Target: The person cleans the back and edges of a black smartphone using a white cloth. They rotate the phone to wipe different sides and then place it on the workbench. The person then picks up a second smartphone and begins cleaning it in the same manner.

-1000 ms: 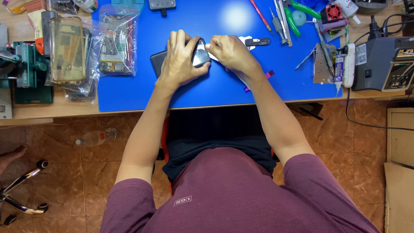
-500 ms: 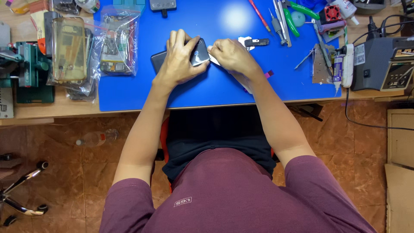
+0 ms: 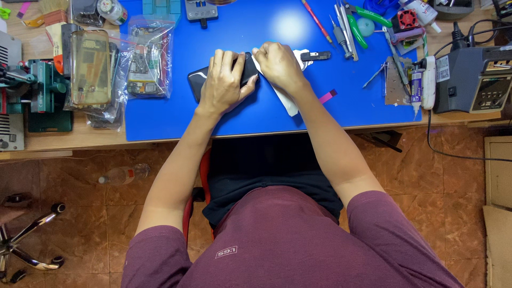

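head view: you look straight down on a wooden table point(image 3: 80, 140) covered by a blue rubber work mat point(image 3: 240, 114), your maroon shirt at the bottom edge.
left hand: your left hand point(image 3: 224, 85) lies flat, fingers together, pressing down on the flat black smartphone point(image 3: 196, 84).
phone: the smartphone lies on the mat near its middle, slightly tilted; only its left end and a strip between your hands show.
right hand: your right hand point(image 3: 278, 65) is curled shut on a white cloth wipe point(image 3: 285, 101), held against the right end of the phone.
wipe: the wipe trails out from under your right wrist toward the front edge of the mat.
behind the right hand: a small black flat part point(image 3: 316, 55) lies on the mat just beside your knuckles.
left of the mat: clear plastic bags of phone parts point(image 3: 144, 66) overlap the mat's left edge, next to a yellowish transparent phone case point(image 3: 90, 66).
right of the mat: green-handled pliers point(image 3: 368, 16), metal tweezers point(image 3: 346, 24) and a red pencil-like tool point(image 3: 317, 16) lie near the far edge; a grey soldering station point(image 3: 472, 80) stands well apart on the right.
floor: a clear plastic bottle point(image 3: 125, 173) lies on the brown tiled floor point(image 3: 69, 213) under the table.
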